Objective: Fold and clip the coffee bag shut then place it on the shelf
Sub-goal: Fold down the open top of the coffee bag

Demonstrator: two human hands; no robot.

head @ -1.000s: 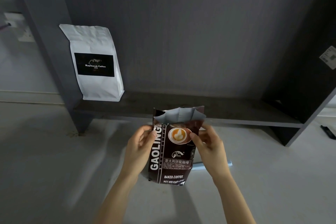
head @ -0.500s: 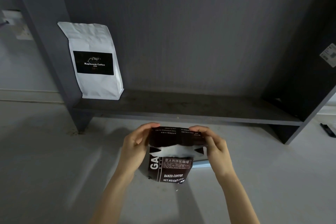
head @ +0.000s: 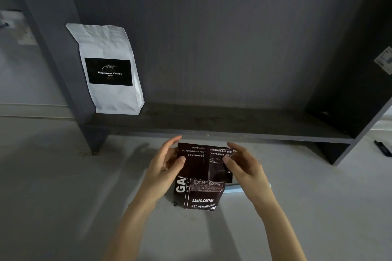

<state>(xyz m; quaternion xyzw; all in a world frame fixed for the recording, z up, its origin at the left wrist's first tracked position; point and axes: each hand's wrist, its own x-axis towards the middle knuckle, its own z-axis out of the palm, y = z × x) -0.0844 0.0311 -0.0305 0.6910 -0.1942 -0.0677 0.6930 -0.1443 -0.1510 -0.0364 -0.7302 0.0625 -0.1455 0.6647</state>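
The dark brown glossy foil coffee bag stands on the pale grey counter, in front of the dark grey wooden shelf; its top part is folded down over the front, so the printed text on the flap is upside down; the left hand and the right hand each have their grip clamped on one side of the flap, thumbs in front; a white paper coffee bag with a black label stands at the left end of the shelf, well apart from the hands.
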